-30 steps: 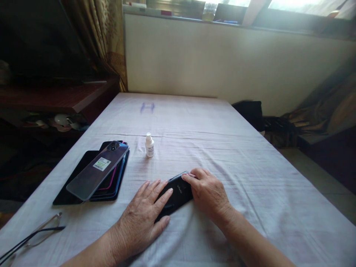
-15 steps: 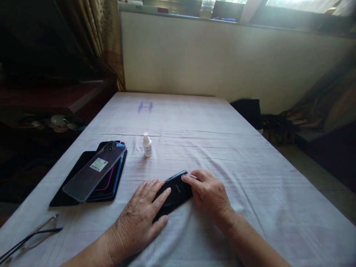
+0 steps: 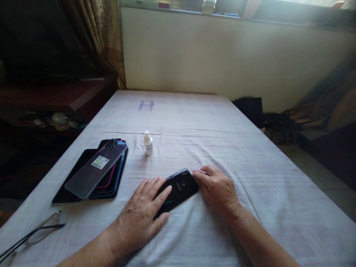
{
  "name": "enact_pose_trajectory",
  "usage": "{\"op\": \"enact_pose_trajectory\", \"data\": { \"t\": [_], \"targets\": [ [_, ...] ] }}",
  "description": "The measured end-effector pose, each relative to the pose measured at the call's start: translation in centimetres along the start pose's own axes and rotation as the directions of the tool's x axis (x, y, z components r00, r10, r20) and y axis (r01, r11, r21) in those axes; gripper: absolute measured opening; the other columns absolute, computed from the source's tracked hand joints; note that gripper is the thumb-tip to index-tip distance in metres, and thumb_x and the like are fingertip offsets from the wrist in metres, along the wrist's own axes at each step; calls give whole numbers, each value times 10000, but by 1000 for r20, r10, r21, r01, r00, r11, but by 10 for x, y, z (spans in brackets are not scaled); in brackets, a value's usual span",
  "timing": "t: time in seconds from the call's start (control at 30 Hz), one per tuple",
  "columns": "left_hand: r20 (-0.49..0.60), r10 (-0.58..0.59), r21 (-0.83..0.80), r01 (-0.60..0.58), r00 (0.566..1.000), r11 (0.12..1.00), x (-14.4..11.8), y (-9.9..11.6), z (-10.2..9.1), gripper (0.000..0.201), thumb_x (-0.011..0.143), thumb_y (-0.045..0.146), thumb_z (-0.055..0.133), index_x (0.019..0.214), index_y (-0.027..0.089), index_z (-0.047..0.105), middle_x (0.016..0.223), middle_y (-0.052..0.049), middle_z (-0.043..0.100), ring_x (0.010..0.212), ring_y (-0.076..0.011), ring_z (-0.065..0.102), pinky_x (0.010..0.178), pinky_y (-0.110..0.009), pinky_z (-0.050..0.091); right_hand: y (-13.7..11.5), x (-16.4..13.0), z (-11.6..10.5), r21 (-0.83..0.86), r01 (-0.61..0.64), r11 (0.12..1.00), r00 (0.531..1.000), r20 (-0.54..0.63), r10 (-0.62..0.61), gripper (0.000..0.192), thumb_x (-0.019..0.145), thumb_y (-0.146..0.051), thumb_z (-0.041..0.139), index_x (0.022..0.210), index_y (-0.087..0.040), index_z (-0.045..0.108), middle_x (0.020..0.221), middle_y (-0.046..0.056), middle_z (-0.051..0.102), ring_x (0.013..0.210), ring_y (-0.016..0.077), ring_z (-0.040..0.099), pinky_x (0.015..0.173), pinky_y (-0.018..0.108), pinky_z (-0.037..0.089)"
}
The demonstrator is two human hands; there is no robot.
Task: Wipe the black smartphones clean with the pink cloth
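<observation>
A glossy black smartphone (image 3: 177,191) lies back-up and slanted on the pale, creased cloth covering the table (image 3: 250,155), with the left hand (image 3: 141,217) pressed flat and open on its near end, fingers spread across the back, gripping nothing. The right hand (image 3: 218,191) rests loosely curled on the cloth just right of the phone, its fingertips (image 3: 198,173) touching the phone's far right corner without closing round it. Left of the phone sits a stack of dark phone back covers (image 3: 96,170), beyond it a small white dropper bottle (image 3: 148,142), and far to its near left a pair of thin-framed spectacles (image 3: 30,235).
</observation>
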State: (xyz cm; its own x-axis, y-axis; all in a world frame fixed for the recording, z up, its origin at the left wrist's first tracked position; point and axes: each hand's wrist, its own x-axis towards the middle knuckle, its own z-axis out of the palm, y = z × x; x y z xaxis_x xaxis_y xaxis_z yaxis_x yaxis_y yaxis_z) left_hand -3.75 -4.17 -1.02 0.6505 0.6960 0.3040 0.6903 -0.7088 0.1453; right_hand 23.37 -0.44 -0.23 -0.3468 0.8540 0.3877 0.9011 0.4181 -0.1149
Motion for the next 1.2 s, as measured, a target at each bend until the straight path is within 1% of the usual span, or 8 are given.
{"op": "enact_pose_trajectory", "data": {
  "t": [0.2, 0.37, 0.53, 0.7, 0.8, 1.0, 1.07, 1.2],
  "targets": [
    [-3, 6, 5, -6, 1000, 1000, 0, 1, 0, 575, 915, 242, 540, 1478, 199, 431, 1526, -122, 444, 1394, -301, 413, 1145, -514, 352, -4, 0, 2, 76, 52, 996, 990, -135, -42, 326, 918, -81, 472, 1032, -232, 738, 909, 57, 688, 815, 168, 624, 714, 250, 484],
    [4, 14, -3, -14, 1000, 1000, 0, 1, -1, 574, 923, 239, 532, 1483, 176, 423, 1561, -118, 401, 1426, -307, 374, 1138, -500, 381, -9, 0, 1, 120, 46, 992, 998, -45, -41, 312, 905, -79, 516, 1028, -254, 743, 911, 49, 691, 813, 163, 630, 714, 243, 492],
    [-2, 83, -57, -83, 997, 995, 2, 1, -3, 482, 936, 178, 520, 1418, 179, 501, 1469, -96, 529, 1392, -257, 437, 1137, -456, 409, 0, -5, 4, 117, -2, 993, 1000, 0, 2, 283, 895, -111, 543, 1045, -248, 740, 923, 48, 693, 831, 175, 644, 714, 255, 493],
    [5, 94, -72, -94, 996, 993, 4, 1, -5, 453, 929, 148, 517, 1382, 164, 533, 1436, -94, 563, 1375, -251, 462, 1138, -456, 412, 2, -6, 6, 143, -24, 989, 999, 24, 21, 266, 911, -133, 540, 1050, -245, 737, 917, 45, 691, 828, 176, 650, 712, 256, 491],
    [22, 94, -74, -92, 995, 993, 4, 1, -6, 454, 925, 162, 531, 1379, 164, 535, 1436, -100, 562, 1373, -260, 464, 1133, -473, 416, 2, -6, 5, 160, -17, 987, 1000, 4, 16, 263, 918, -135, 526, 1037, -237, 736, 911, 46, 687, 824, 176, 651, 707, 257, 493],
    [37, 104, -72, -102, 994, 992, 4, 0, -7, 452, 943, 185, 525, 1394, 162, 518, 1451, -101, 546, 1386, -266, 446, 1126, -480, 423, -3, -5, 1, 214, 63, 975, 986, -165, -27, 322, 917, -86, 467, 1066, -210, 724, 929, 61, 685, 817, 166, 642, 720, 259, 504],
    [41, 98, -77, -95, 994, 993, 4, 0, -6, 452, 949, 179, 514, 1400, 169, 513, 1458, -94, 540, 1393, -259, 436, 1134, -472, 415, -5, -5, 1, 225, 90, 970, 985, -162, -54, 313, 924, -86, 470, 1063, -202, 725, 918, 67, 682, 813, 167, 638, 722, 261, 508],
    [26, 97, -82, -95, 995, 992, 4, 0, -6, 447, 947, 150, 498, 1393, 168, 519, 1444, -87, 555, 1388, -247, 443, 1141, -459, 409, -6, -5, 3, 237, 101, 966, 992, -93, -81, 325, 924, -79, 463, 1059, -213, 726, 901, 65, 681, 812, 167, 639, 711, 257, 518]
  ]
}}
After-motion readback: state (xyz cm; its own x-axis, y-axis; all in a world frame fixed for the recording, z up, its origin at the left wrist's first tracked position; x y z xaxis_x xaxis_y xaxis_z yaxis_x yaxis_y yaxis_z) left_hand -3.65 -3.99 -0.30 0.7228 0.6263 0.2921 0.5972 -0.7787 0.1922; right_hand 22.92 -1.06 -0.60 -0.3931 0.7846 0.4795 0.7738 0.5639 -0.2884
